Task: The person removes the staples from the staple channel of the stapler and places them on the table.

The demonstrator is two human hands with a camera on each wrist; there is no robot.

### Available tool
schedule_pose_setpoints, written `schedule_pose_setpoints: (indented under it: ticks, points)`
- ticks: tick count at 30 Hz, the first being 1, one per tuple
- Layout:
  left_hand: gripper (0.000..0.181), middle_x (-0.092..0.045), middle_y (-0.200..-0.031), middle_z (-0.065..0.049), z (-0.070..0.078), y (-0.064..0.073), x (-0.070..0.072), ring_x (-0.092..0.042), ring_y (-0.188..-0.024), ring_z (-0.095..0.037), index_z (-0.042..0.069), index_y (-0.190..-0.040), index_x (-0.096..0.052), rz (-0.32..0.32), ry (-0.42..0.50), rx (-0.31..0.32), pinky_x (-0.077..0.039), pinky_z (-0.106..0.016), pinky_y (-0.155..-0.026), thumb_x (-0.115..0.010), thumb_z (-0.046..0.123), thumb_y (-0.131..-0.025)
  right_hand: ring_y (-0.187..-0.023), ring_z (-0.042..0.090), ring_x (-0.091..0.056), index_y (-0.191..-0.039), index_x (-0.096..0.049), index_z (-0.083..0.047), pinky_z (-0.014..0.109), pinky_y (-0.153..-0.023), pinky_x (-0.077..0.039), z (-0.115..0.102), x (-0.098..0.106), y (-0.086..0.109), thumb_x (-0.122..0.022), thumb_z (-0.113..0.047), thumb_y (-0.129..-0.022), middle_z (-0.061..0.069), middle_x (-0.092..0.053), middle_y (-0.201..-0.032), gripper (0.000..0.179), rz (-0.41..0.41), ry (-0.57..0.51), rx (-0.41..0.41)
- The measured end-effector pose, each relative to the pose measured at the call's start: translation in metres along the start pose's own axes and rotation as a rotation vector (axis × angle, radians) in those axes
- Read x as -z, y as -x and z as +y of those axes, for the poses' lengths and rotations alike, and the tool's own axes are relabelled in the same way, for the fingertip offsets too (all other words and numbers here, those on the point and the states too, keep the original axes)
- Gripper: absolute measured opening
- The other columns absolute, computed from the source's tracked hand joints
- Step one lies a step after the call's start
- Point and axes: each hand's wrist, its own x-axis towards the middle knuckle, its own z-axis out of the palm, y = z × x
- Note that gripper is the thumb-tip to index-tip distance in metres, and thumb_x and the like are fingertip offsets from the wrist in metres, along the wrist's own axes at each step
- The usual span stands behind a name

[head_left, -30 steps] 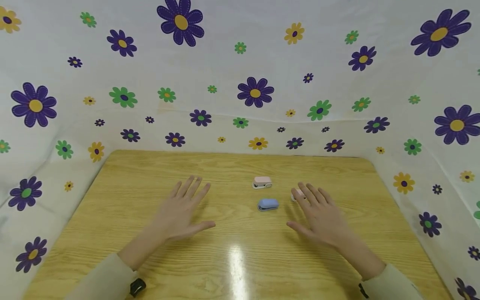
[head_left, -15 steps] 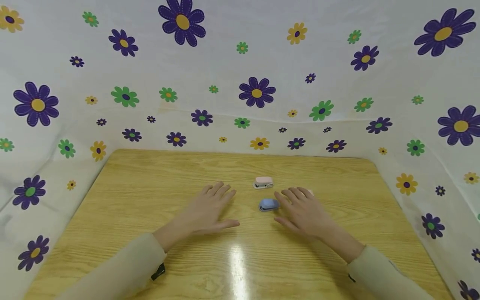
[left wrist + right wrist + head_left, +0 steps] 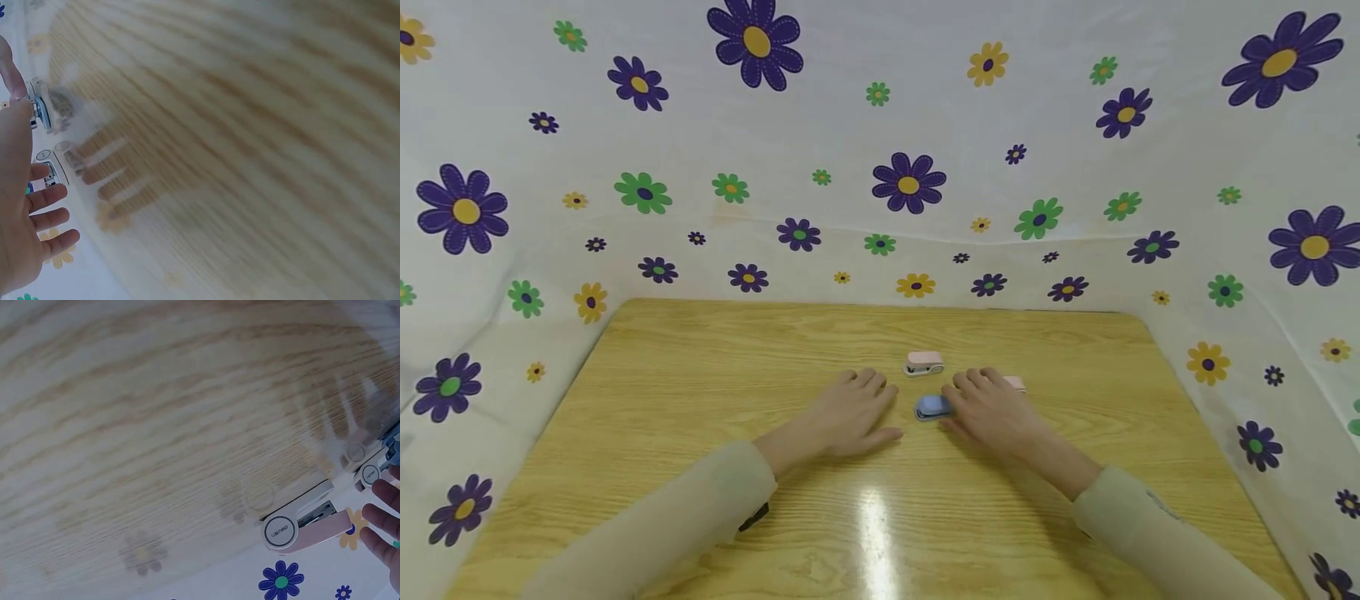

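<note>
A small blue stapler [image 3: 932,407] lies on the wooden table between the two hands. My right hand [image 3: 1000,417] is at its right end, index finger and thumb overlapping that end in the head view. In the right wrist view the fingers [image 3: 378,515] look straight and apart. My left hand [image 3: 850,417] is spread palm down, a short gap left of the blue stapler, holding nothing. Behind the blue one stands a pink-and-white stapler [image 3: 923,363]. A second pink stapler [image 3: 1015,384] is partly hidden behind the right hand; the right wrist view shows its pink arm [image 3: 322,531].
The glossy wooden table [image 3: 700,358] reflects a bright light streak near the front. A white cloth [image 3: 820,100] printed with flowers hangs along the back and both sides. Long pale sleeves [image 3: 677,508] cover both forearms.
Both hands have moved inward over the table. The right hand has come left to the blue stapler's right end, the left hand rightward toward its other side. The staplers stay in place.
</note>
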Motion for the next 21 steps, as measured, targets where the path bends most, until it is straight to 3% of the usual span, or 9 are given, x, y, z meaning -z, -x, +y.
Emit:
schedule_pose_setpoints:
  ticks: [11, 21]
  points:
    - [0.063, -0.062, -0.136, -0.006, 0.003, -0.021, -0.004, -0.058, -0.128, -0.023, 0.017, -0.139, -0.056, -0.064, -0.053, -0.047, -0.052, -0.04, -0.104, -0.035, 0.067, -0.108, -0.093, 0.022, -0.062, -0.109, -0.063, -0.012, 0.039, -0.087, -0.055, -0.006, -0.006, -0.01, -0.058, -0.047, -0.106, 0.005, -0.063, -0.102, 0.035, 0.031, 0.132, 0.054]
    - [0.056, -0.061, -0.135, -0.007, -0.004, -0.008, -0.014, -0.058, -0.123, -0.024, 0.015, -0.136, -0.059, 0.0, 0.037, -0.042, -0.053, -0.041, -0.101, -0.048, 0.062, -0.107, -0.095, 0.02, -0.06, -0.108, -0.061, -0.016, 0.035, -0.083, -0.054, -0.021, -0.006, -0.029, -0.055, -0.05, -0.108, 0.003, -0.061, -0.101, 0.035, 0.053, 0.138, 0.095]
